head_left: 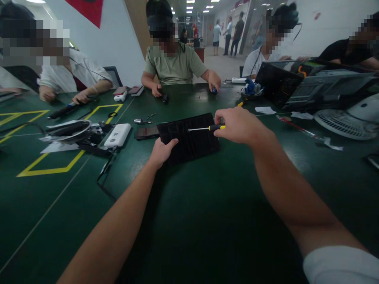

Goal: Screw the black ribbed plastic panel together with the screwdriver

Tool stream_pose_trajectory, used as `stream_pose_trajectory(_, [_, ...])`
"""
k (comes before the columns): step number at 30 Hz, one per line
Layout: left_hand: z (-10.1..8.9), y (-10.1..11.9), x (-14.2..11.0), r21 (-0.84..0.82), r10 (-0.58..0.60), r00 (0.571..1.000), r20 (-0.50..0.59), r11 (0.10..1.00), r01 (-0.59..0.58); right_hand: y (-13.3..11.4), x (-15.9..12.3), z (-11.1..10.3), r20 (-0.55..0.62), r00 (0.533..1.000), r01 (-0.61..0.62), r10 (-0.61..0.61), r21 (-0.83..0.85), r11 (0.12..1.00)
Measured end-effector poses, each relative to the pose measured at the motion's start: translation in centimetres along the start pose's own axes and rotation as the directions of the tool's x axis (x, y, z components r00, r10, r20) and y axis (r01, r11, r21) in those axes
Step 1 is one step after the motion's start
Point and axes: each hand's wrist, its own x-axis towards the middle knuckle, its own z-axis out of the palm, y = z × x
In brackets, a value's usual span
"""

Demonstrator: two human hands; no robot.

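Note:
My left hand (163, 152) grips the near left edge of a flat black panel (197, 148), its thumb across the face and the other fingers hidden behind. The panel has darker ridges or slots and is tilted up from the green table. Between the fingers of my right hand (241, 124) is a screwdriver (199, 129) with a black and yellow handle. Its metal shaft points left across the panel's face; I cannot tell whether the tip touches it. Just behind the panel lie a dark flat box (146, 133) and small metal bits (150, 117).
A white power bank (117, 135) with a cable and a pile of parts (71, 132) lie left. On the right are a white fan (349, 118), a red-handled tool (299, 128), paper scraps (265, 110) and a black computer case (278, 86). Several people sit around the table (207, 213).

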Motion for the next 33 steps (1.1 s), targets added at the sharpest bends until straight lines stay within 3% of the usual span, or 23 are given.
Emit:
stream_pose_trajectory(10, [0.2, 0.2, 0.1, -0.019, -0.019, 1.0, -0.015, 1.0, 0.019, 0.5, 0.2, 0.3, -0.043, 0.999, 0.034, -0.033, 0.024, 0.999])
stream_pose_trajectory(23, [0.4, 0.1, 0.0, -0.053, -0.026, 1.0, -0.007, 0.998, 0.026, 1.0, 0.5, 0.3, 0.01, 0.999, 0.041, -0.041, 0.013, 0.999])
stream_pose_trajectory(33, [0.5, 0.1, -0.1, -0.033, -0.034, 0.999, -0.029, 0.999, 0.033, 1.1, 0.6, 0.4, -0.02, 0.999, 0.049, -0.049, 0.025, 0.998])
